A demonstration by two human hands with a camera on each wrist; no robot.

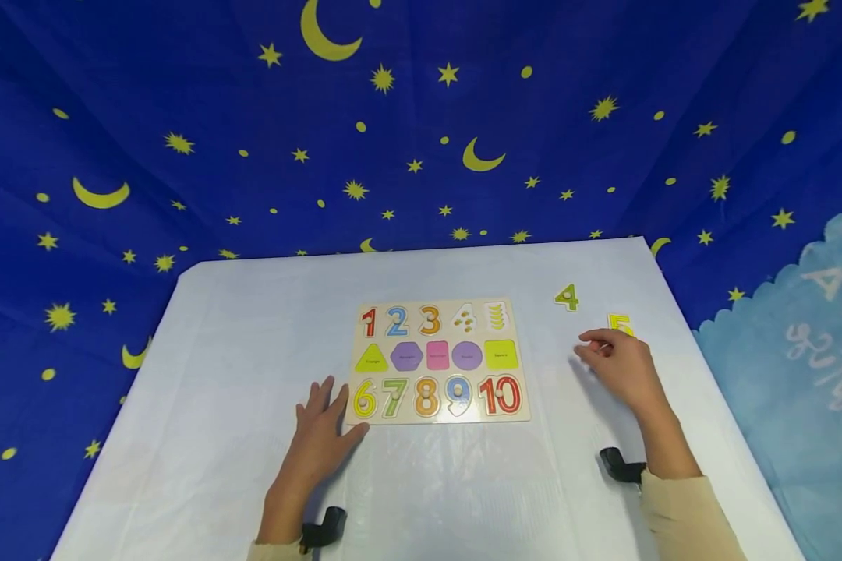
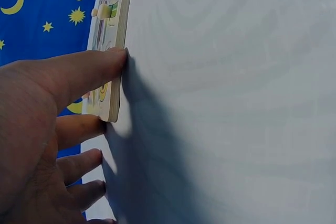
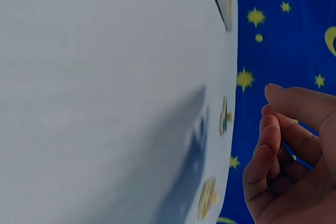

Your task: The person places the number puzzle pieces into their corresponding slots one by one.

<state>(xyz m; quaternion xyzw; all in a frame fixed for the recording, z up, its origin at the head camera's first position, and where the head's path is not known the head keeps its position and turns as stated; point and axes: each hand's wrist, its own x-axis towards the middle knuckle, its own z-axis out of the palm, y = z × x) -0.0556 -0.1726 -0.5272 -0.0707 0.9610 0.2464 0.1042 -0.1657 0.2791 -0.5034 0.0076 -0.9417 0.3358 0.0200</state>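
A wooden number puzzle board point(image 1: 515, 310) lies flat on the table. Numbers 1 to 3 and 6 to 10 sit in it as knobbed pieces, while the 4 and 5 recesses show printed pictures. At its lower left corner my left hand point(image 1: 320, 440) rests, fingers spread; in the left wrist view the thumb point(image 2: 100, 66) lies against the board's edge. To the board's right are a green 4 piece point(image 1: 567, 297) and a yellow 5 piece point(image 1: 620, 322). My right hand point(image 1: 620, 370), loosely curled and holding nothing, is above the table, partly covering the 5.
A white cloth covers the table point(image 1: 217, 374). Behind it hangs a blue curtain point(image 1: 421, 202) with yellow moons and stars. A light blue panel point(image 1: 800, 351) with white lettering stands at the right. Each wrist carries a black camera mount point(image 1: 620, 466).
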